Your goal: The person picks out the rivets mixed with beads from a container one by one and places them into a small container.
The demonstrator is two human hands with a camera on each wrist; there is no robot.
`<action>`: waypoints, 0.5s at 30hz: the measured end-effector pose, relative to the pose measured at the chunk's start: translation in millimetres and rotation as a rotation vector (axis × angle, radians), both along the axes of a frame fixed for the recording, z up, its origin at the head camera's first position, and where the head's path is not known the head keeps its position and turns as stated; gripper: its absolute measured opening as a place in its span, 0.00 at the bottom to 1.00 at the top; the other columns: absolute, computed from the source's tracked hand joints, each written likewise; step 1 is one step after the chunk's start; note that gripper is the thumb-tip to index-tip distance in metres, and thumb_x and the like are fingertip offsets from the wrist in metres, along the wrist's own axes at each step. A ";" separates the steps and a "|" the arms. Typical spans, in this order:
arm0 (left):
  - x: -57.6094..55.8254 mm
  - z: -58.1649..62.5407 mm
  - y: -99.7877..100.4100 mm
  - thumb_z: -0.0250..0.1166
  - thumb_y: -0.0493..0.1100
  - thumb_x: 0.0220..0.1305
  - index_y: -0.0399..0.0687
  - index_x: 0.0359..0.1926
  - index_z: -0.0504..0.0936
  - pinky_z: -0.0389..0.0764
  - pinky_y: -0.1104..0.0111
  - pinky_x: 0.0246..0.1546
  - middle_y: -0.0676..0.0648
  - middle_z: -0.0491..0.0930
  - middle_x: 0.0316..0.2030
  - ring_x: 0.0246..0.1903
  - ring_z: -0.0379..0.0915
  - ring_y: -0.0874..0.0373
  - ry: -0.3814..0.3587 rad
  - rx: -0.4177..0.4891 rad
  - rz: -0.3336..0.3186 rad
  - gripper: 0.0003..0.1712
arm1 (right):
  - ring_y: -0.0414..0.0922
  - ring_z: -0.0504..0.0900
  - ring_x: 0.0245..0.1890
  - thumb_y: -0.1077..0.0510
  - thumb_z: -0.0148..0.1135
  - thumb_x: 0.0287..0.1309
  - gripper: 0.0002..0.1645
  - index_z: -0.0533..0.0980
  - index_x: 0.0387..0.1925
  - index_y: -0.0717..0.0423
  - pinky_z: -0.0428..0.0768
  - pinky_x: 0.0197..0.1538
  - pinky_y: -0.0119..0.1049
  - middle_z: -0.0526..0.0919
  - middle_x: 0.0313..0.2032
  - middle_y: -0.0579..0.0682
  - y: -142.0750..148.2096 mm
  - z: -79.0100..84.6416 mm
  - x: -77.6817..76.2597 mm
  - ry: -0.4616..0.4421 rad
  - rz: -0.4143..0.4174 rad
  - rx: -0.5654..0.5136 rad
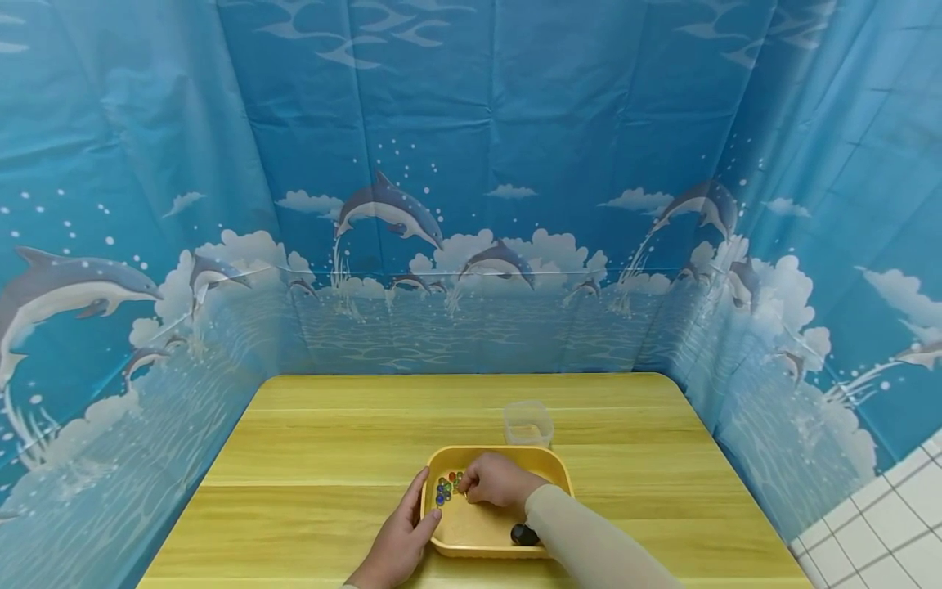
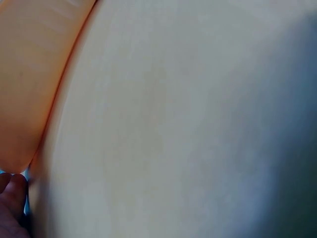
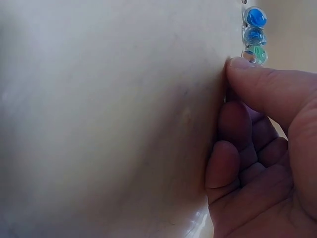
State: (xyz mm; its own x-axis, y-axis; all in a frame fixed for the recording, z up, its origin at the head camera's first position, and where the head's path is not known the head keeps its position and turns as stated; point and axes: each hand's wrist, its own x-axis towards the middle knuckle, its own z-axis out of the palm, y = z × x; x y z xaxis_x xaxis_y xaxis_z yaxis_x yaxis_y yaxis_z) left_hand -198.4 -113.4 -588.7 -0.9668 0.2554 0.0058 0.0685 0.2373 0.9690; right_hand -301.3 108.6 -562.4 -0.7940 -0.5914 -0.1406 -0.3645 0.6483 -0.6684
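In the head view a yellow tray point(image 1: 471, 550) stands near the table's front edge. Several glass marbles point(image 1: 444, 488), blue, green and red, lie together at its left end. My left hand point(image 1: 401, 536) holds the tray's left side, thumb over the rim and fingers along the outer wall. Inside the tray, my right hand point(image 1: 500, 480) bends its fingers down beside the marbles. In the right wrist view its thumb tip is close to a green marble point(image 3: 257, 53); the other fingers are curled. Whether a marble is between the fingertips is hidden.
A dark rounded object point(image 1: 524, 535) lies in the tray near the right forearm. Behind the tray a clear plastic container point(image 1: 527, 423) stands on the wood-grain table point(image 1: 331, 433). A blue dolphin-print curtain point(image 1: 486, 164) surrounds the table's back and sides.
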 end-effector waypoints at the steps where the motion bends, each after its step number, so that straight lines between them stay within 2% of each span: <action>1: 0.0 -0.1 0.0 0.55 0.46 0.83 0.54 0.86 0.45 0.62 0.56 0.75 0.35 0.42 0.84 0.82 0.45 0.39 0.000 0.001 -0.001 0.41 | 0.31 0.77 0.32 0.64 0.73 0.60 0.11 0.92 0.41 0.48 0.78 0.38 0.27 0.92 0.42 0.41 -0.2 -0.3 0.1 0.001 -0.002 -0.001; 15: -2.2 -4.1 -0.3 0.55 0.46 0.83 0.54 0.86 0.45 0.65 0.57 0.74 0.34 0.43 0.84 0.81 0.46 0.38 0.012 0.001 -0.002 0.41 | 0.31 0.76 0.30 0.63 0.75 0.59 0.06 0.90 0.33 0.47 0.78 0.38 0.28 0.89 0.34 0.38 -2.3 0.5 2.6 0.025 -0.027 0.012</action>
State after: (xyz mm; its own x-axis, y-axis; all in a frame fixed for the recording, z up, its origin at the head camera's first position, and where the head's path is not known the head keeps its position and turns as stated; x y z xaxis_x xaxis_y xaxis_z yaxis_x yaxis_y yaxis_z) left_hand -200.6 -113.7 -592.8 -0.9663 0.2568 0.0178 0.0807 0.2367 0.9682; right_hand -298.7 106.3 -561.9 -0.8127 -0.5685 -0.1275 -0.3635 0.6657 -0.6516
